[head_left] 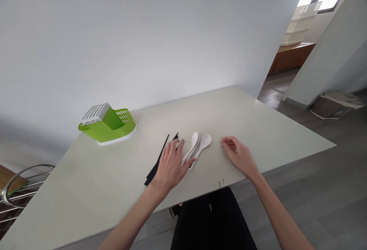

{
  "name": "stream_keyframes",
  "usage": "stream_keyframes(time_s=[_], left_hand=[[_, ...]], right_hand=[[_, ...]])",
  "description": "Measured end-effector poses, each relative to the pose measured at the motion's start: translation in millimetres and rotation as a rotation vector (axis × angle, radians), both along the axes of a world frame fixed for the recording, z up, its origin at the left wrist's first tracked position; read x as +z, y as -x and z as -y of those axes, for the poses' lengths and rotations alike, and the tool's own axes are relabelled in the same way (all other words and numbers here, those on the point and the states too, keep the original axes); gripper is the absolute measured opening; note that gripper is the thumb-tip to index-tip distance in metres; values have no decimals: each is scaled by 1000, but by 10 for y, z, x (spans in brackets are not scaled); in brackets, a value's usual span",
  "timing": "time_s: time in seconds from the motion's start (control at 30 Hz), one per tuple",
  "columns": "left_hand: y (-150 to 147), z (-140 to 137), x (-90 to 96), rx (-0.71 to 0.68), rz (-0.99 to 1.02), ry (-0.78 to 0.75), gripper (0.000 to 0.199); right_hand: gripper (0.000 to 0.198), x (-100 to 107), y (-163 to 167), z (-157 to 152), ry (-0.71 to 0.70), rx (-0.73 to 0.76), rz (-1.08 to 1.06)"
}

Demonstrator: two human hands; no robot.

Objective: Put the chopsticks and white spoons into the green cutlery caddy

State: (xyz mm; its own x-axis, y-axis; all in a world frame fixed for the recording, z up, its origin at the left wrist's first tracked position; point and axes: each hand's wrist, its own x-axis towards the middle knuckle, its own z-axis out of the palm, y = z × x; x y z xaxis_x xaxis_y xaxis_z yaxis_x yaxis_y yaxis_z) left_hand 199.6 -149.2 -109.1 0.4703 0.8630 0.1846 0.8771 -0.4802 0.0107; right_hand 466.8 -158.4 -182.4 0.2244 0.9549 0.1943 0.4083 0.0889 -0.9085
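Observation:
My left hand (pixel 171 164) is over the black chopsticks (pixel 153 172), fingers apart, and hides part of them. Its thumb reaches across the handles of the white spoons (pixel 194 142); whether it touches them I cannot tell. Another white spoon (pixel 205 141) lies just to the right, bowl pointing away from me. My right hand (pixel 237 155) rests near the table's front edge, right of the spoons, with its fingers loosely curled and apart and nothing seen in them.
A green and white utensil holder (pixel 114 125) stands at the back left of the pale table (pixel 114 189), near the wall. A metal-railed chair (pixel 24 185) is beyond the left edge. A bin (pixel 334 104) stands on the floor at the far right.

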Motion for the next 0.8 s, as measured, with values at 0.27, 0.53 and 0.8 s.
stream_keyframes(time_s=[0.27,0.53,0.8], left_hand=[[1101,-545,763,225,94,-391,59],[2341,-1187,1189,471,67,-420,62],[2353,-1278,1154,518,205,-261,61]], right_hand=[[33,-28,-1,21,3,-13,6],[34,-24,-6,34,44,-6,15],[34,-31,-3,36,77,-5,29]])
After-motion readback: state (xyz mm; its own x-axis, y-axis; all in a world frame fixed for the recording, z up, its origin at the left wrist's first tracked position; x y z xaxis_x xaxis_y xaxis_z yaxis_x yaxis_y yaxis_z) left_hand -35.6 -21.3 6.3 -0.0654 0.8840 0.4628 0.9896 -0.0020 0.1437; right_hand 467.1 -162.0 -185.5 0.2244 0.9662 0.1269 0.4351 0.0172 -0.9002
